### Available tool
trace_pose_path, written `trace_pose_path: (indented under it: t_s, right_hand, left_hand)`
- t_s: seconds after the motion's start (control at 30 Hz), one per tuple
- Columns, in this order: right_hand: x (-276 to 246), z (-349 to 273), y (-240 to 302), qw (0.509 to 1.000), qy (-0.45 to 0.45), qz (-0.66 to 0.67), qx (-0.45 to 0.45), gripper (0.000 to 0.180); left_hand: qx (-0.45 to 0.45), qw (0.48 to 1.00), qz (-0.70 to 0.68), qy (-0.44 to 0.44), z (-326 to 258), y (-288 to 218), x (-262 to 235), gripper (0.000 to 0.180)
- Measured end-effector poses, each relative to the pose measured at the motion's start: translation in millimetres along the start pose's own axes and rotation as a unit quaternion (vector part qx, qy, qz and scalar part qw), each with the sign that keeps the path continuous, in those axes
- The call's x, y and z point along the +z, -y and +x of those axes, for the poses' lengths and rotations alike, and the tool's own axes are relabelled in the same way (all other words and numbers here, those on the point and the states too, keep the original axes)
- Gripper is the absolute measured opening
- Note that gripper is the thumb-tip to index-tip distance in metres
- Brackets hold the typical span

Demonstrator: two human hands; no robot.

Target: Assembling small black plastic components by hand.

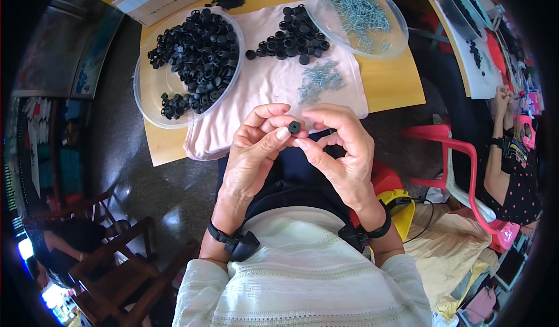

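Observation:
A small black round plastic part (294,127) is pinched between the fingertips of both hands, just in front of the table's near edge. My left hand (254,146) holds it from the left with thumb and forefinger. My right hand (340,146) meets it from the right with its fingers curled. Behind the hands a pink cloth (273,82) lies on the wooden table (390,82), bearing a heap of black parts (294,34) and a small pile of metal screws (320,78).
A clear round tray (152,88) at left holds many black parts. Another clear tray (384,41) at back right holds screws. A red plastic chair (460,152) stands to the right, where another person (512,170) sits working. Dark wooden chairs (116,263) stand at lower left.

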State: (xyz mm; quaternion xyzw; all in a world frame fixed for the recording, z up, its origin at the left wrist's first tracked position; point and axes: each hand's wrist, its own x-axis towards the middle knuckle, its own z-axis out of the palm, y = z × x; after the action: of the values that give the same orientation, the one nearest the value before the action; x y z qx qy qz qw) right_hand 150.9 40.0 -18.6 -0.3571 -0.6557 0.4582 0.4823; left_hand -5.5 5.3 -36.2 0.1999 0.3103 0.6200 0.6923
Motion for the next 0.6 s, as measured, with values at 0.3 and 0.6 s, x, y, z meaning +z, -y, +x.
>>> trace_pose_path:
  t_s: [0.3, 0.6]
  right_hand:
    - [-14, 2, 0, 0.995, 0.025, -0.092, -0.042, 0.025]
    - [-13, -4, -14, 0.993, 0.055, 0.097, 0.03, 0.027]
  left_hand:
    - [-0.02, 0.996, 0.085, -0.023, -1, 4, 3, 0.027]
    - [-0.077, 0.997, 0.004, 0.006, 2, -1, 1, 0.029]
